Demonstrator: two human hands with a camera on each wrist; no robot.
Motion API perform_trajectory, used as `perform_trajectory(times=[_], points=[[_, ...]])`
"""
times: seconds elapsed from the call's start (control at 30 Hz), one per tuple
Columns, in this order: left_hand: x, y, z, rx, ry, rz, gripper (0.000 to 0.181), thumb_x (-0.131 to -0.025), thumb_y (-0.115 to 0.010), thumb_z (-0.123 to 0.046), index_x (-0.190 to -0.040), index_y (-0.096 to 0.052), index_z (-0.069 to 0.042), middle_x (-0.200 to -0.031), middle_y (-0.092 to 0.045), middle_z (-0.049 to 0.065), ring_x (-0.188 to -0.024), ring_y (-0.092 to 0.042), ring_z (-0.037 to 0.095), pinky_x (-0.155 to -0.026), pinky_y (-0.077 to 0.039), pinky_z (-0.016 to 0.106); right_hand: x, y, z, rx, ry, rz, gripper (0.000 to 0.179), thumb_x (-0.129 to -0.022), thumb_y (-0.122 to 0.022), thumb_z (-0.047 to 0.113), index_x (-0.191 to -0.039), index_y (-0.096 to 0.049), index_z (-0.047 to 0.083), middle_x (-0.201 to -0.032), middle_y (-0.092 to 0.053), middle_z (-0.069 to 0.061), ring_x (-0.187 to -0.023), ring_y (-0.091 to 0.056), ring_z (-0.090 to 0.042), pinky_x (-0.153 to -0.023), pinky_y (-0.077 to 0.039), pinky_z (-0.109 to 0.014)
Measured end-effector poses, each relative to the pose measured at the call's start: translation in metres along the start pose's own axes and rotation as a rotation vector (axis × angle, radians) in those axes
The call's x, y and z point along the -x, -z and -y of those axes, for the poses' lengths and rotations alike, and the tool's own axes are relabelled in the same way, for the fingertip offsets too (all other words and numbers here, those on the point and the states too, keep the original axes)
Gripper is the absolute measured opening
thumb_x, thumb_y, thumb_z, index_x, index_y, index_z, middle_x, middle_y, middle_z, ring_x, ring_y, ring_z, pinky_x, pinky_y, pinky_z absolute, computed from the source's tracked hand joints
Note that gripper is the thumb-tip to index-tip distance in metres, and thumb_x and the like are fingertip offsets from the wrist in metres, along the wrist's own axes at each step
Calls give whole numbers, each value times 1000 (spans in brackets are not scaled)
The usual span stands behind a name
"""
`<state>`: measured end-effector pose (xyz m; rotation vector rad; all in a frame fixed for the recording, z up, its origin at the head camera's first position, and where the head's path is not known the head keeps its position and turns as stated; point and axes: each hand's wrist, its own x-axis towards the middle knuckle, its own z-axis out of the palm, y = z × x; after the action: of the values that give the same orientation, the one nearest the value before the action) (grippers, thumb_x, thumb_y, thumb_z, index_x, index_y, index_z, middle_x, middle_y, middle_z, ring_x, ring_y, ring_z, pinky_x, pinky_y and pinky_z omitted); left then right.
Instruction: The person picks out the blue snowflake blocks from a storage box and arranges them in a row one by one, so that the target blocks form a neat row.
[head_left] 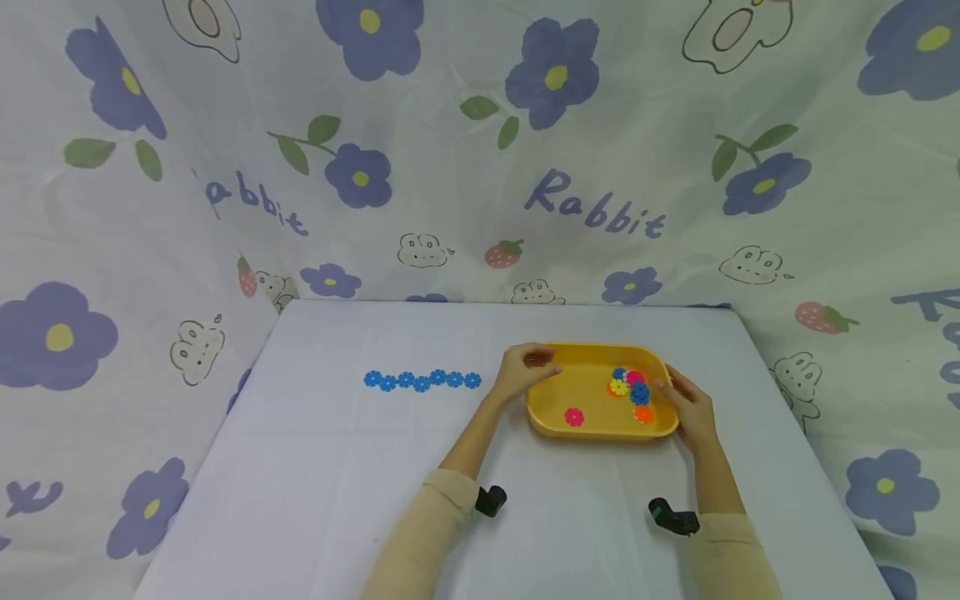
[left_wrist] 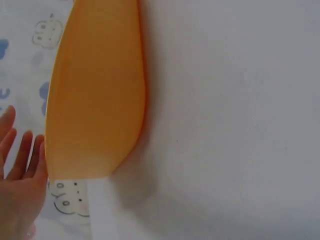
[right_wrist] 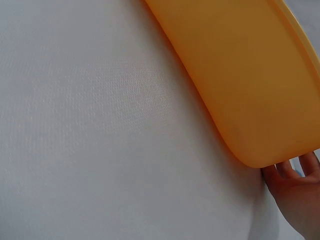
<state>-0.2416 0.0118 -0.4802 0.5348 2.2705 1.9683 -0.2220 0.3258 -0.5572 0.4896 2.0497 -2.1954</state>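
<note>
A yellow tray (head_left: 592, 427) with rounded corners is at the right of the table in the head view, its outer wall close up in both wrist views. In it are a pink flower-shaped disc (head_left: 573, 417), an orange disc (head_left: 643, 414) and a cluster with a dark blue disc (head_left: 639, 393) and a yellow disc (head_left: 618, 387). My right hand (head_left: 692, 412) grips the tray's right end, thumb over the rim and fingers outside. At the left end, my left hand (head_left: 519, 371) reaches over the rim with fingers loosely extended, nothing visible between them.
Left of the tray, several blue flower-shaped discs (head_left: 422, 383) lie in a wavy row on the white table (head_left: 322, 483). Patterned cloth (head_left: 465, 200) rises behind the table and along both sides. A dark wrist camera (head_left: 491, 501) sits at the left cuff, another (head_left: 673, 517) at the right.
</note>
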Motion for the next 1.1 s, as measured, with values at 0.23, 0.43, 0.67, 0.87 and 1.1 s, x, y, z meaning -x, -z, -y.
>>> perform_trajectory(times=[0.23,0.43,0.67,0.87,1.1], points=[[-13,-26,12,-25,15,38,32,-80,-72,-1,-107,-62,12,-107,-63,28,-99,-61,38,-83,-53,32,0,0,2,18,9,5,67,-88,-65,30,-146,-35,14,-153,-26,-9,-138,-28,-20,-83,-43,-7],[-23,-46,38,-98,45,57,35,-79,-75,-11,-109,-65,6,-103,-67,19,-92,-64,23,-79,-51,21,0,-1,2,34,38,24,69,-88,-65,30,-146,-33,9,-153,-28,-8,-140,-25,-22,-84,-42,-7],[-27,-60,46,-96,119,81,37,-79,-75,-13,-111,-65,4,-100,-69,13,-88,-64,17,-77,-50,18,1,0,2,90,22,1,70,-88,-64,36,-146,-33,15,-154,-23,-14,-137,-27,-26,-83,-43,-8],[-30,-73,50,-94,144,89,35,-78,-76,-8,-108,-66,6,-97,-70,14,-79,-63,10,-72,-51,17,0,1,3,122,20,-18,69,-87,-65,36,-146,-34,19,-155,-20,-14,-138,-23,-29,-86,-42,-11],[-34,-89,51,-93,188,102,36,-75,-78,-6,-107,-66,6,-95,-69,16,-73,-59,6,-67,-49,14,0,1,3,137,76,6,65,-90,-63,29,-146,-33,16,-153,-25,-15,-134,-30,-25,-85,-42,-9]])
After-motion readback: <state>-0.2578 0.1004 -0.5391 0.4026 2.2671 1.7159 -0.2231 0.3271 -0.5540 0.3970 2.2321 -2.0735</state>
